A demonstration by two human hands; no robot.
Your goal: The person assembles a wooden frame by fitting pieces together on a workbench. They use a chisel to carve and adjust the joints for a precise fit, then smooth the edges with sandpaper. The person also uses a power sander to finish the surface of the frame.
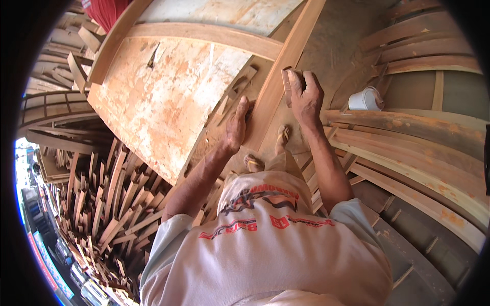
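A long, flat wooden board (pixel 269 97) runs away from me, one bar of a wooden frame. My left hand (pixel 236 126) is at its left edge near the close end, thumb up and fingers curled against the edge, partly hidden. On the other side, my right hand (pixel 309 99) is closed around a small flat brown block (pixel 287 87), thumb on top. The block is at the board's right edge; whether they touch, I cannot tell. A wooden crossbar (pixel 209 38) joins the board farther off.
A worn, paint-stained panel (pixel 163 97) lies under the frame. Many cut wood strips (pixel 109 199) are heaped at left. On the right stand curved wooden frames (pixel 418 153) and a white bucket (pixel 366 99). Red cloth (pixel 104 11) shows at the far left.
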